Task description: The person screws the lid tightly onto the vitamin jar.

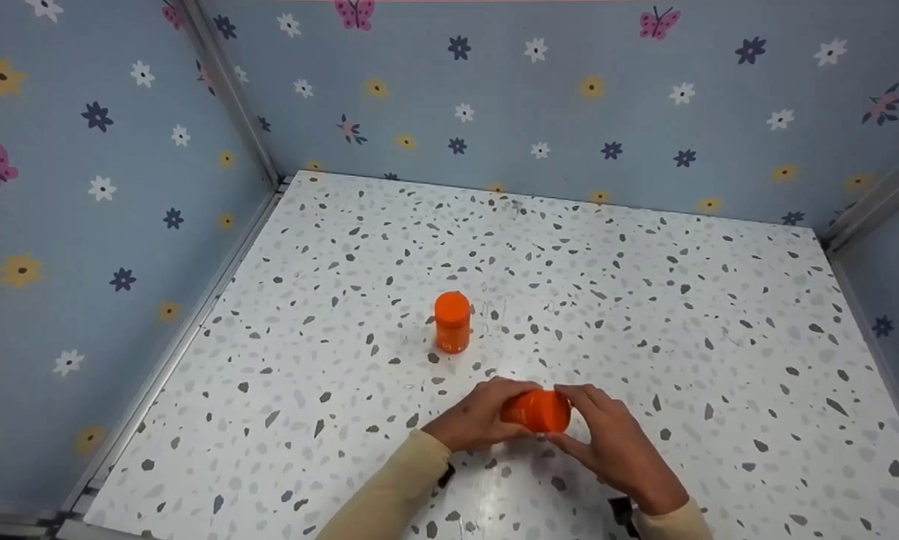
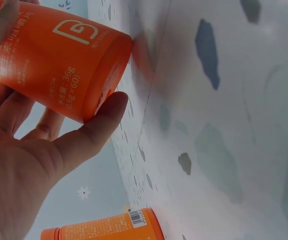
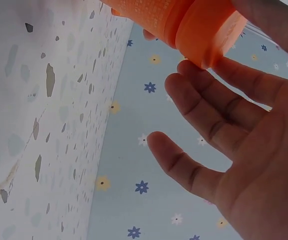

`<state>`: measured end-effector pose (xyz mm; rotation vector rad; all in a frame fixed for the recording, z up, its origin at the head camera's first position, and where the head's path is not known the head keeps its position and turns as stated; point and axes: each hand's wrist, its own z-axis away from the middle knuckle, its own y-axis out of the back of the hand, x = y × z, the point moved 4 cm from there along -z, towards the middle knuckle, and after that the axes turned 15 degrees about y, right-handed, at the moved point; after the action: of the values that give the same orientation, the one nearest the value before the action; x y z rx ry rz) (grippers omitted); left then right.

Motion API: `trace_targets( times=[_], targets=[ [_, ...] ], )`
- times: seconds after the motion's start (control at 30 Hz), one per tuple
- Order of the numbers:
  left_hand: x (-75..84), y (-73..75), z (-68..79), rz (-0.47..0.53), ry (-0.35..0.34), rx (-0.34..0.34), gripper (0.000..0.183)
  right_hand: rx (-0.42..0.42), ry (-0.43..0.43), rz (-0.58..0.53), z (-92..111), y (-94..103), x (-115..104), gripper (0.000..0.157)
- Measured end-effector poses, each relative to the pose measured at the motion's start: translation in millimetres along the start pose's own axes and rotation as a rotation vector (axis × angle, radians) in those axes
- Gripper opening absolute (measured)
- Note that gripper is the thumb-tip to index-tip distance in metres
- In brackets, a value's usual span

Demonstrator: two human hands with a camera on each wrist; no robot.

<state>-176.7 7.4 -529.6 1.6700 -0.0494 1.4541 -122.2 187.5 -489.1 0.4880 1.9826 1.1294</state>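
An orange pill bottle (image 1: 520, 412) is held tilted on its side above the speckled table, its cap (image 1: 556, 412) toward the right. My left hand (image 1: 475, 418) grips the bottle's body, and the thumb reaches the base edge in the left wrist view, where pale print covers the bottle wall (image 2: 64, 62). Thumb and fingers of my right hand (image 1: 615, 442) pinch the cap, which sits on the bottle in the right wrist view; the other fingers (image 3: 176, 162) extend away from it. A second orange bottle (image 1: 453, 334) stands upright, capped, beyond the left hand.
The white table (image 1: 307, 300) has grey speckles. Blue flowered panels stand behind it (image 1: 494, 90), at its left (image 1: 82, 240) and at its right, with metal frame bars (image 1: 232, 90) at the corners. The second bottle shows a barcode (image 2: 138, 218) in the left wrist view.
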Motion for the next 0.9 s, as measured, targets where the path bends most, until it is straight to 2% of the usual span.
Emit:
trace_targets(
  times=[0.17, 0.47, 0.7, 0.9],
  targets=[
    [0.1, 0.2, 0.7, -0.002, 0.008, -0.002, 0.053, -0.016, 0.055, -0.036, 0.3, 0.1, -0.8, 0.069],
    [0.4, 0.8, 1.1, 0.014, 0.008, 0.003, 0.053, 0.025, 0.149, -0.016, -0.8, 1.1, -3.5, 0.064],
    [0.8, 0.9, 0.5, -0.002, 0.000, 0.006, 0.053, 0.037, 0.133, -0.016, -1.7, 2.0, -2.8, 0.061],
    [1.2, 0.4, -0.2, -0.015, 0.008, 0.005, 0.052, -0.002, 0.060, -0.023, -2.9, 0.7, -0.7, 0.057]
  ],
)
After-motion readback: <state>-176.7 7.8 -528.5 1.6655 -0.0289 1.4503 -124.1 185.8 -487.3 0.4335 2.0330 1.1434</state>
